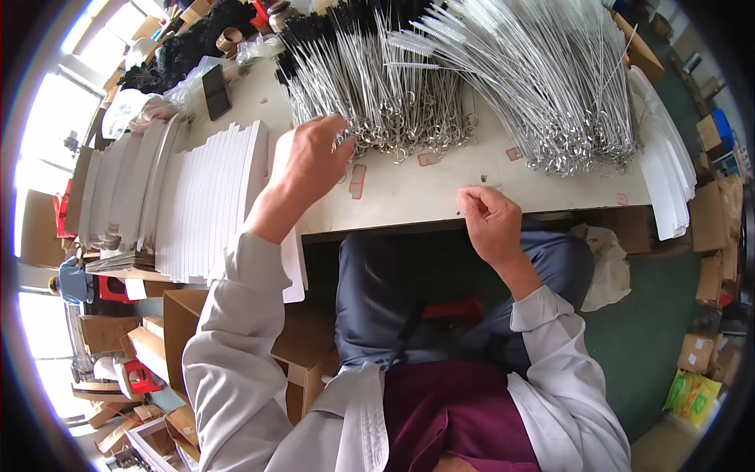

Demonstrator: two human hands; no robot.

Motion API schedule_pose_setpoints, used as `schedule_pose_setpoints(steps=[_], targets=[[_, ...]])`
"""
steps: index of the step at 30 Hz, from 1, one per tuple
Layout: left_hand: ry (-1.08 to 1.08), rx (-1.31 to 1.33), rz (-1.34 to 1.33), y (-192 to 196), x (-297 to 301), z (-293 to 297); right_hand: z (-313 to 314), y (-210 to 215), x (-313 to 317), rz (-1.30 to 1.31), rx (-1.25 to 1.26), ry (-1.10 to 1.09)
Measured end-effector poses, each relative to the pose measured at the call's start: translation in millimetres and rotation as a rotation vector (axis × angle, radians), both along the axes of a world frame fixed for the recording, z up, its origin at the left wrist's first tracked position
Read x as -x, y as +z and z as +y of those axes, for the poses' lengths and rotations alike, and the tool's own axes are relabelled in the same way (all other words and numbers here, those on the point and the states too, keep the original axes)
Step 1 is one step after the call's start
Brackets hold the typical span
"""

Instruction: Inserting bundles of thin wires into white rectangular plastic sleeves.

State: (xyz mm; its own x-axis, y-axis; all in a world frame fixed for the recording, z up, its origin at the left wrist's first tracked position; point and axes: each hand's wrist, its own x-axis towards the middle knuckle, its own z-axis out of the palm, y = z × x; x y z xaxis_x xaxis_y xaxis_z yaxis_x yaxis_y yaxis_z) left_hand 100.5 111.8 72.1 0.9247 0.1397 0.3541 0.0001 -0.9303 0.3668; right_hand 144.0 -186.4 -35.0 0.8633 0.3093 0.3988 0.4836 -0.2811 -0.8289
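My left hand (313,157) reaches over the table with its fingers curled, at the looped ends of a pile of black-bristled wire brushes (377,94). What its fingertips pinch, if anything, is hidden behind the hand. Just at the table's near edge, my right hand (491,224) is closed, thumb against the bent fingers; nothing can be made out in it. To the far right lies a big bundle of white-bristled wire brushes (550,86), their metal loops pointing toward me.
White flat cartons (212,200) stand in a row on the left of the table (409,189), and more white sheets (664,157) lie at its right end. A dark phone (215,92) rests behind the cartons. Cardboard boxes (307,354) are on the floor at left.
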Motion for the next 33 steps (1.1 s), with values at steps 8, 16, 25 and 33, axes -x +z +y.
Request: schedule_pose_setpoints(steps=[8, 16, 25, 33], targets=[[-0.074, -0.249, 0.151, 4.3, -73.2, -28.9, 2.2, 6.0, 1.5, -0.03, 0.035, -0.008], [-0.113, -0.065, 0.177, 4.0, -89.9, -26.5, 0.4, 7.2, 0.1, -0.065, 0.041, 0.0], [-0.202, 0.232, -0.122, 34.4, -77.0, -9.8, 30.2, 45.5, -28.3, -0.518, 0.096, 0.081], [-0.292, 0.836, -0.263, 77.3, -82.7, 9.2, 152.9, 69.2, -96.6, -0.696, 0.456, 0.333]])
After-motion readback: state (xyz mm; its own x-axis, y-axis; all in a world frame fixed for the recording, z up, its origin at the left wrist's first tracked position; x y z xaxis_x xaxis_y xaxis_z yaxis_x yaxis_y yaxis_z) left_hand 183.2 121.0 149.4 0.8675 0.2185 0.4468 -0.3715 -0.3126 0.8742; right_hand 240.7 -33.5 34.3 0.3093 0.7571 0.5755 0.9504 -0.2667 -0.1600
